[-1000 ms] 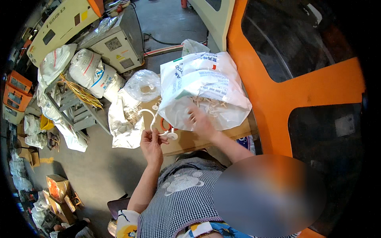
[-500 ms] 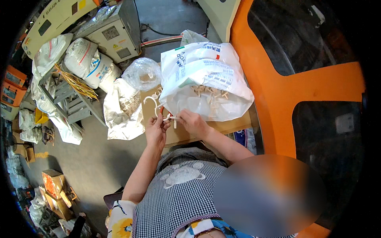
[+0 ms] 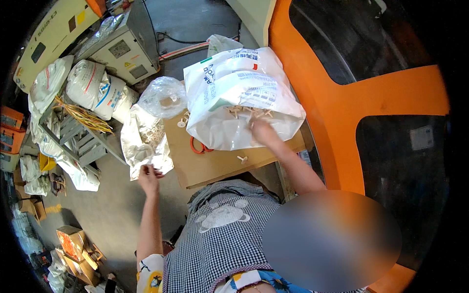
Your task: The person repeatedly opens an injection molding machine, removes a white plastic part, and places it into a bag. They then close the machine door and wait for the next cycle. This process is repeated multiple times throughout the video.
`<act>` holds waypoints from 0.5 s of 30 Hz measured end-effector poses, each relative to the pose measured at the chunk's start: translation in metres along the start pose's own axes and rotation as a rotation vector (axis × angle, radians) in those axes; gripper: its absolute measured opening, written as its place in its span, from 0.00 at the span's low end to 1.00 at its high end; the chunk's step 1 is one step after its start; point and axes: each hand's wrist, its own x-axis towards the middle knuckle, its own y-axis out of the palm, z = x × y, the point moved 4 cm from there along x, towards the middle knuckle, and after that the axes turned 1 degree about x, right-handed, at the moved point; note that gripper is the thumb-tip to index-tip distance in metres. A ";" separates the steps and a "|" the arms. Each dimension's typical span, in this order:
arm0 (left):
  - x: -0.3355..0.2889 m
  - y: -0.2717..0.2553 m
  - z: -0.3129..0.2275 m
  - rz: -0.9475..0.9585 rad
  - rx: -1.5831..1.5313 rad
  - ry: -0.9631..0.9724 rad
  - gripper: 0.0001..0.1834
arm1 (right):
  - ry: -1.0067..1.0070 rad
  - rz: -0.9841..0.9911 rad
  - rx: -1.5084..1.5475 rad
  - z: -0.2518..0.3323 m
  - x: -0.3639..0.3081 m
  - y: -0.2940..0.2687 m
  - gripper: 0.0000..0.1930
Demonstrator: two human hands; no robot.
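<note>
My left hand (image 3: 149, 178) is out to the left above an open white sack (image 3: 128, 132) of small pale parts (image 3: 154, 134). Its fingers are pinched on a curved white plastic piece (image 3: 141, 155), which barely stands out against the sack. My right hand (image 3: 264, 133) reaches into the mouth of a large printed white plastic bag (image 3: 234, 80), by the beige plastic parts (image 3: 244, 112) inside; its fingertips are hard to make out. On the cardboard (image 3: 210, 168) between the hands lie a small white stemmed plastic piece (image 3: 243, 159) and an orange-red looped handle (image 3: 198, 146).
A clear plastic bag (image 3: 163, 96) and a small round-headed piece (image 3: 181, 123) are at the cardboard's far left. Full sacks (image 3: 88, 80) and a grey step stand (image 3: 80, 139) stand farther left. An orange machine (image 3: 337, 105) borders the right side.
My left hand has moved left with the curved piece, from the cardboard to above the sack. The right hand has gone up into the bag's mouth. The stemmed piece now lies on the cardboard.
</note>
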 end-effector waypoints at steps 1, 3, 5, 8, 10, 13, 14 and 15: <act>0.030 -0.019 0.020 -0.013 0.073 0.062 0.09 | -0.115 0.160 -0.238 0.019 -0.024 0.011 0.17; 0.090 -0.055 0.047 -0.112 0.441 0.117 0.15 | -0.066 0.277 -0.268 0.053 -0.062 0.034 0.16; 0.118 -0.065 0.067 -0.179 0.138 0.007 0.22 | -0.082 0.205 -0.185 0.029 -0.065 0.084 0.17; 0.109 -0.029 0.028 -0.093 0.162 -0.009 0.23 | -0.098 0.128 0.041 0.018 -0.059 0.081 0.20; 0.100 -0.020 0.032 -0.025 0.174 0.060 0.19 | -0.111 -0.088 0.203 0.017 -0.032 0.046 0.20; 0.059 0.026 0.012 0.093 0.175 0.110 0.13 | -0.014 -0.378 0.229 0.020 0.000 -0.025 0.19; 0.040 0.041 -0.005 0.081 0.216 0.187 0.12 | -0.038 -0.437 0.074 0.013 0.008 -0.031 0.19; 0.020 0.053 -0.020 0.056 0.253 0.267 0.11 | -0.073 -0.493 -0.080 0.010 0.017 -0.033 0.20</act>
